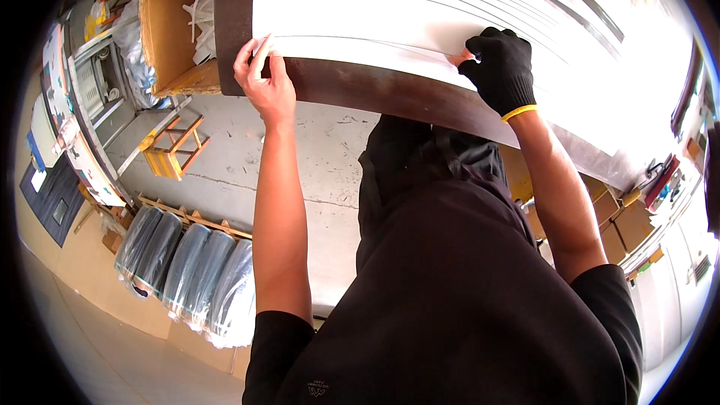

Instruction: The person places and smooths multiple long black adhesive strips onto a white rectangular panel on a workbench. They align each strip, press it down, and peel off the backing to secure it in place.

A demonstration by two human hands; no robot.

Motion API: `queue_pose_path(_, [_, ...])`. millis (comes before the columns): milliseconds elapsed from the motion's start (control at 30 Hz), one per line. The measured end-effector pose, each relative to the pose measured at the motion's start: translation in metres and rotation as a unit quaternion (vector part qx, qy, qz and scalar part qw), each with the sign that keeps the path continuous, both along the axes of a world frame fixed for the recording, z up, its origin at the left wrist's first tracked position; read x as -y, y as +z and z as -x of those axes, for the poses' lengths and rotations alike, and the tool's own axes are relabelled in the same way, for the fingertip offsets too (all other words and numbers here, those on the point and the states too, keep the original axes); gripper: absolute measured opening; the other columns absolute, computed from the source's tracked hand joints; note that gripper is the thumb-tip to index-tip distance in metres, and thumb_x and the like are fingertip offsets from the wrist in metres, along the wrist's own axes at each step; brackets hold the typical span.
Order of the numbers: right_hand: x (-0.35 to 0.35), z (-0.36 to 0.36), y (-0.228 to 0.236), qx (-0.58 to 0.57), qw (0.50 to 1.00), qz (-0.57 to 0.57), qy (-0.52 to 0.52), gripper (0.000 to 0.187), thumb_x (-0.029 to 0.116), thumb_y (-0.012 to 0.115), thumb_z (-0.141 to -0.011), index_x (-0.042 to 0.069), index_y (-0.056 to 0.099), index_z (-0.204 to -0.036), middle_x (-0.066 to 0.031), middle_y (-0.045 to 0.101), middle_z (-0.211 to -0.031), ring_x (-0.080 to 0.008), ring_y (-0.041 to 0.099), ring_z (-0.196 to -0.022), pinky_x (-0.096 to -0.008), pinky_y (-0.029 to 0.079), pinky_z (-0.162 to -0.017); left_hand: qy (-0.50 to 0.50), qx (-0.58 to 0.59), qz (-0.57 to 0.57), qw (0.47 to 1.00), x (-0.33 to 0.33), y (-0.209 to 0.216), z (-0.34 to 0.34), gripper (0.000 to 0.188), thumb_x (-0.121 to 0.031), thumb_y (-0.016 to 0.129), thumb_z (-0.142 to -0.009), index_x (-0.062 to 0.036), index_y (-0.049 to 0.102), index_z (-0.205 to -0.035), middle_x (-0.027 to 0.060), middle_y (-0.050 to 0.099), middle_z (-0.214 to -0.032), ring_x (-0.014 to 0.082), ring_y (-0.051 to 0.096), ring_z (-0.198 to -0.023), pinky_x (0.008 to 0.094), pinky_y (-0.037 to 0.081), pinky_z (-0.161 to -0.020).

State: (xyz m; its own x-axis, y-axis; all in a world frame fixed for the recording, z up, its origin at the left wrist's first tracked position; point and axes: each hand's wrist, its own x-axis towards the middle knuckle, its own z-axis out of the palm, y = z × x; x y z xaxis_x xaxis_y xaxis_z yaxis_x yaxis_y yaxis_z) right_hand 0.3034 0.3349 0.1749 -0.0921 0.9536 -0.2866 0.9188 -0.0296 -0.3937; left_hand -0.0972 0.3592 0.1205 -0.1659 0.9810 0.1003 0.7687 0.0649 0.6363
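Observation:
Long white strips (360, 11) lie side by side on a dark brown tabletop (352, 82), with thin dark lines between them. My bare left hand (268, 82) is at the left end of the nearest strip, its index finger and thumb on the corner and its other fingers bent. Farther right along that strip is my right hand (501, 67), in a black glove with a yellow cuff. Its fingers are curled closed, and a bare fingertip pokes out against the strip's edge. The glove hides most of what lies under it.
An open cardboard box (169, 37) with white scraps stands against the table's left end. A yellow-and-orange step stool (174, 148) is on the grey floor. Plastic-wrapped rolls (196, 259) lie on a wooden pallet at lower left. Cardboard boxes (607, 217) sit under the table's right side.

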Motion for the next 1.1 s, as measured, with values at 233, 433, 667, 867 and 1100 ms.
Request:
queue_pose_path(233, [0.002,-0.001,-0.004,-0.006,1.0,-0.005,-0.013,0.024,0.028,0.092,-0.076,0.017,0.089,-0.097,-0.0062,0.082,-0.097,-0.0321,0.075,-0.096,-0.0451,0.056,-0.087,0.032,-0.021,-0.019,0.999,-0.005,0.01,-0.016,0.045,-0.013,0.072,-0.103,-0.0082,0.071,-0.147,0.0138,0.06,-0.149,0.0341,0.055,-0.141,0.049,0.048,-0.12])
queue_pose_path(433, [0.003,-0.003,-0.009,-0.008,1.0,-0.015,-0.007,0.024,0.031,0.093,-0.076,0.016,0.088,-0.095,-0.0058,0.081,-0.096,-0.0319,0.075,-0.096,-0.0452,0.056,-0.087,-0.252,-0.117,-0.035,0.96,0.04,0.026,-0.105,0.046,-0.017,0.063,-0.109,-0.0052,0.069,-0.152,0.0149,0.067,-0.157,0.0384,0.057,-0.153,0.0544,0.04,-0.129])
queue_pose_path(667, [-0.001,-0.001,-0.006,-0.018,0.998,-0.057,0.006,0.021,0.036,0.089,-0.078,0.016,0.082,-0.077,-0.0083,0.077,-0.083,-0.0333,0.075,-0.086,-0.0472,0.056,-0.077,-0.327,-0.141,0.02,0.934,0.058,0.017,-0.142,0.057,-0.018,0.059,-0.11,-0.0069,0.055,-0.166,0.0138,0.053,-0.172,0.0325,0.046,-0.162,0.0506,0.033,-0.135])
queue_pose_path(867, [0.001,-0.001,-0.004,-0.016,0.999,-0.043,-0.004,0.019,0.026,0.094,-0.073,0.016,0.086,-0.088,-0.0065,0.077,-0.085,-0.0319,0.073,-0.088,-0.0435,0.056,-0.08,-0.327,-0.159,0.024,0.931,0.061,0.013,-0.142,0.059,-0.018,0.06,-0.109,-0.0077,0.053,-0.168,0.0118,0.051,-0.174,0.0302,0.044,-0.164,0.0507,0.029,-0.137])
queue_pose_path(1100, [0.006,-0.007,-0.005,-0.022,0.998,-0.067,-0.002,0.025,0.041,0.088,-0.081,0.017,0.082,-0.076,-0.0077,0.076,-0.082,-0.0327,0.074,-0.084,-0.047,0.054,-0.075,-0.331,-0.183,0.022,0.926,0.061,0.012,-0.142,0.06,-0.018,0.061,-0.109,-0.0085,0.053,-0.167,0.0105,0.051,-0.174,0.0287,0.043,-0.165,0.0513,0.027,-0.138])
